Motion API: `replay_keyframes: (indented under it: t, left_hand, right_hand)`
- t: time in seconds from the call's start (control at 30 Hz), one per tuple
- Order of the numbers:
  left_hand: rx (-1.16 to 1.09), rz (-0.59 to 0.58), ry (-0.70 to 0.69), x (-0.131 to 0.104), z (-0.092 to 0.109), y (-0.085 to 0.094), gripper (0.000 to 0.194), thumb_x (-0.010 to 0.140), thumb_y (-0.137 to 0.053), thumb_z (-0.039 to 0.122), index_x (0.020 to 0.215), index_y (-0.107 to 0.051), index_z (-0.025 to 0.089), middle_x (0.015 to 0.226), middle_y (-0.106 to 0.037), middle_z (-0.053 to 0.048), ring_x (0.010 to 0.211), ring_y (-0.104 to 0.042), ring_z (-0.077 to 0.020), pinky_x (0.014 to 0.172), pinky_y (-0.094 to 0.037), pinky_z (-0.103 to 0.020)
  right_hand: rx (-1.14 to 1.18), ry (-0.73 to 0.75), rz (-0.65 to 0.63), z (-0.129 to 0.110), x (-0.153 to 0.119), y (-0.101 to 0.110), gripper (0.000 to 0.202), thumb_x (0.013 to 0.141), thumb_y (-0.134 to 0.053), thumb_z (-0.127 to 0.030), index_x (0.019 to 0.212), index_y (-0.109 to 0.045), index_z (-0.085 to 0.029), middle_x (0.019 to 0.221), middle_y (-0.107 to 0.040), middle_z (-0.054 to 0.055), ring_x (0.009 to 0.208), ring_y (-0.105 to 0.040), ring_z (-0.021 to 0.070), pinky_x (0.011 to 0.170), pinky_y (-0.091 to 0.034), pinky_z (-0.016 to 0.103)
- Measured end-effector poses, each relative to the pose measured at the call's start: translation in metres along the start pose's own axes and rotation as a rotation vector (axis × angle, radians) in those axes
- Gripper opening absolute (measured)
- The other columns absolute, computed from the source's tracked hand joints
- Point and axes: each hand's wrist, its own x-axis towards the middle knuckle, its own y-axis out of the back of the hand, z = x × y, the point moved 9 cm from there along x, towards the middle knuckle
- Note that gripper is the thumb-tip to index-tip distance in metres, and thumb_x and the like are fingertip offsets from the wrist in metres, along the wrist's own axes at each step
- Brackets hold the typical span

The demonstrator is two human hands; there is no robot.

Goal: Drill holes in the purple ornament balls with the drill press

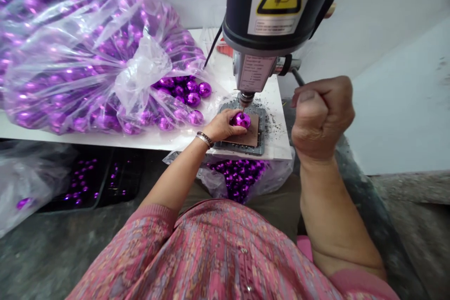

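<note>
Containers: a large clear plastic bag (80, 56) lies on the left of the table (277, 147), packed with purple mirrored balls (193, 99); we see its plastic bunched whitish at the front and several balls showing plainly beside the bunch. Below the table's front edge, a second clear bag (277, 171) holds a dense heap of purple pieces. At lower left we note black trays (128, 176) with scattered purple glints, and a further plastic bag (38, 173) with one ball showing through.

Workpiece: a single mirrored ball (242, 122) is over the brown board (251, 136) on the grey base (262, 136), directly beneath the drill bit (243, 109). Left grip (221, 124): narrowed on this ball, thumb and fingers at its sides. Right grip (323, 119): a fist closed on the feed lever (298, 78).

Limits of view: the lever's end is hidden in the fist. We cannot tell whether the bit touches the ball, or whether the ball rests on the board. The drill press (242, 14) is cut off at the top, the large bag at the left. A red item (225, 48) behind the press is mostly covered.
</note>
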Motion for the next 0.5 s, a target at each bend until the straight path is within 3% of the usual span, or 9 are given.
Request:
replay_keyframes:
  t: [0.23, 0.5]
  left_hand:
    - [-0.020, -0.003, -0.001, 0.000, -0.001, -0.002, 0.064, 0.077, -0.082, 0.031, 0.138, -0.064, 0.018, 0.130, -0.067, -0.010, 0.122, -0.061, -0.0250, 0.112, -0.045, -0.035]
    - [-0.036, 0.024, -0.022, -0.001, 0.002, -0.001, 0.057, 0.076, -0.082, 0.029, 0.129, -0.068, 0.016, 0.119, -0.069, -0.009, 0.114, -0.063, -0.0250, 0.106, -0.048, -0.036]
  right_hand:
    - [-0.060, 0.094, 0.069, 0.011, -0.020, -0.002, 0.027, 0.098, -0.040, -0.035, 0.089, -0.061, -0.022, 0.081, -0.062, 0.000, 0.074, -0.059, 0.0076, 0.073, -0.050, 0.026]
    - [0.033, 0.208, 0.126, 0.045, -0.050, -0.028, 0.025, 0.095, -0.036, -0.038, 0.096, -0.055, -0.022, 0.081, -0.060, 0.003, 0.073, -0.058, 0.0111, 0.068, -0.049, 0.030]
